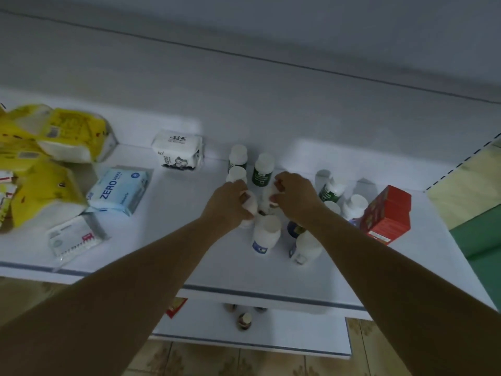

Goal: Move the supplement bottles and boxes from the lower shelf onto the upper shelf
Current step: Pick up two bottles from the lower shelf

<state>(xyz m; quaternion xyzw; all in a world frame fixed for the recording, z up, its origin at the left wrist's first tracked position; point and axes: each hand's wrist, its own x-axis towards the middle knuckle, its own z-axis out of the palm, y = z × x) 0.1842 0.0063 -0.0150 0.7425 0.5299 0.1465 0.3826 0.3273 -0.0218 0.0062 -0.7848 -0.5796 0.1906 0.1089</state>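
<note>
Two small white plastic bottles are held at the white upper shelf (217, 256), the first bottle (250, 207) gripped in the curled left hand (230, 199), the second bottle (269, 195) pinched by the right hand (295, 196), among other standing bottles (265, 232).

- Yellow tissue packs (67, 137) lie heaped and overlapping at the left end of the upper shelf (162, 253)
- A pale blue pack marked ZERO (119, 189) lies flat just right of them
- A white pack with a black cartoon print (177, 150) stands against the back wall (244, 90)
- A clear packet with red print (74, 237) lies near the shelf's front edge, in front of the blue pack
- Beige patterned floor tiles (217, 362) show at the bottom
- A green and pale yellow surface (477, 213) fills the right edge
</note>
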